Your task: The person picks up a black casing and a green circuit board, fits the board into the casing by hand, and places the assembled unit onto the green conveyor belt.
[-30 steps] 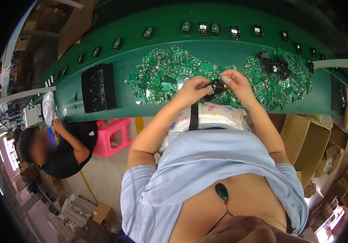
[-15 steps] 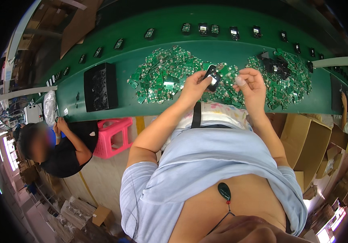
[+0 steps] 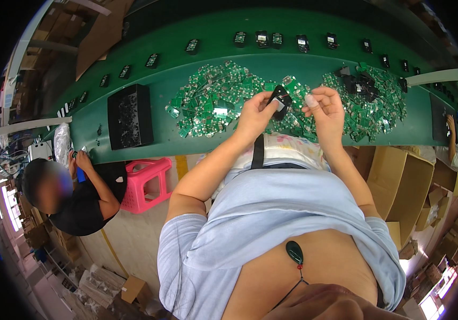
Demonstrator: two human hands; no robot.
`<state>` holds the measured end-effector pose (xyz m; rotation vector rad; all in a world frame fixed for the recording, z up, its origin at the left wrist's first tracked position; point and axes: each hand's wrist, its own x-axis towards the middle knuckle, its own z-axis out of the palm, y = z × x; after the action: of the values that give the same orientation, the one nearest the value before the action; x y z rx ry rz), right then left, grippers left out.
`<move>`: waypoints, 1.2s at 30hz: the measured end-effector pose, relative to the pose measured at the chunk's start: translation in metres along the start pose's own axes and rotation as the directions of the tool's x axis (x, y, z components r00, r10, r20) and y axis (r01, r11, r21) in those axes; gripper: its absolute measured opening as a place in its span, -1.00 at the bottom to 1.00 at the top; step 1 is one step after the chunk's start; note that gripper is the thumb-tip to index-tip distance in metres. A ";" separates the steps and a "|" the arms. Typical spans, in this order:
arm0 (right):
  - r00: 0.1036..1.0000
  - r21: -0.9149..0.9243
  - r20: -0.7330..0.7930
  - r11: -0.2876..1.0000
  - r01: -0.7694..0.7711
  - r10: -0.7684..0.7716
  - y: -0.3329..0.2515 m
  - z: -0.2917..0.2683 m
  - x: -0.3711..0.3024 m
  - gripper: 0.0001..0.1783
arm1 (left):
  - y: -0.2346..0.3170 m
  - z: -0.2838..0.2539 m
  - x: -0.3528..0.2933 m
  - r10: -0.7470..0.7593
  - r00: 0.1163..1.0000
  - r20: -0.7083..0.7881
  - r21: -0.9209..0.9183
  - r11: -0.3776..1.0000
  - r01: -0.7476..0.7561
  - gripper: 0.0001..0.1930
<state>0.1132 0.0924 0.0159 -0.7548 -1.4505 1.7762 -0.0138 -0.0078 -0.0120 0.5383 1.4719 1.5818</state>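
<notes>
My left hand grips a small black plastic casing between thumb and fingers, a whitish patch showing near the thumb. Just right of it, my right hand is raised with thumb and fingertips drawn together. A white covering sits on that thumb's tip. Whether anything small is pinched there I cannot make out. Beneath and beyond both hands spreads a heap of green circuit boards. One board shows close beside the casing, and I cannot tell whether it touches it.
A black bin with small dark parts stands at left. More boards and black casings lie at right. Filled casings line the green strip behind. A co-worker sits left near a pink stool; cardboard boxes stand right.
The black casing has turned in my left hand. My right hand has drawn its fingertips closer together beside it. The whole view has shifted slightly.
</notes>
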 end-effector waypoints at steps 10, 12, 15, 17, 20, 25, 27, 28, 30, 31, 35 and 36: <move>0.991 0.033 -0.110 0.997 -0.069 0.072 0.007 -0.005 -0.005 -0.82 | 0.005 0.000 -0.003 0.007 1.000 0.013 0.007 1.000 -0.007 -0.67; 0.991 0.049 -0.106 0.996 -0.074 0.079 0.008 -0.009 -0.005 -0.82 | 0.006 -0.002 -0.003 0.020 1.000 0.022 0.006 1.000 -0.020 -0.67; 0.992 0.072 -0.090 0.994 -0.085 0.092 0.009 -0.009 -0.006 -0.82 | 0.005 -0.002 -0.003 0.016 0.999 0.041 -0.002 1.000 -0.016 -0.66; 0.992 0.079 -0.077 0.993 -0.090 0.096 0.009 -0.007 -0.008 -0.82 | 0.005 -0.001 -0.004 0.000 0.999 0.050 -0.007 1.000 0.000 -0.66; 0.985 0.135 -0.067 0.980 -0.148 0.158 0.009 -0.005 -0.010 -0.83 | 0.007 0.001 -0.005 -0.015 0.999 0.034 -0.037 0.999 0.016 -0.65; 0.985 0.130 -0.036 0.978 -0.163 0.169 0.013 -0.004 -0.014 -0.82 | 0.010 0.002 -0.007 -0.008 0.998 0.055 -0.061 0.998 0.011 -0.60; 0.988 0.107 -0.005 0.982 -0.154 0.155 0.015 0.000 -0.018 -0.82 | 0.006 0.004 -0.007 0.002 0.999 0.054 -0.036 0.999 0.000 -0.59; 0.990 0.085 0.024 0.986 -0.143 0.141 0.016 0.002 -0.019 -0.83 | 0.004 0.005 -0.007 0.012 0.998 0.055 -0.012 1.000 -0.011 -0.58; 0.990 0.075 0.036 0.988 -0.136 0.133 0.018 0.002 -0.022 -0.83 | 0.005 0.006 -0.008 0.002 0.998 0.060 -0.013 1.000 -0.001 -0.58; 0.991 0.035 0.042 0.991 -0.131 0.130 0.019 0.001 -0.023 -0.81 | 0.007 0.007 -0.008 -0.008 0.998 0.066 -0.013 1.000 0.009 -0.58; 0.959 -0.445 0.034 0.855 0.266 -0.281 0.010 0.006 -0.020 -0.82 | 0.010 0.005 -0.010 -0.047 0.996 0.072 0.101 0.994 0.039 -0.60; 0.960 -0.446 0.033 0.855 0.264 -0.279 0.005 0.007 -0.020 -0.82 | 0.010 0.005 -0.010 -0.038 0.996 0.079 0.165 0.986 0.024 -0.60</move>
<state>0.1185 0.0718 0.0123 -0.7532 -1.8719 1.2206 -0.0079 -0.0124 0.0014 0.6636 1.5491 1.4058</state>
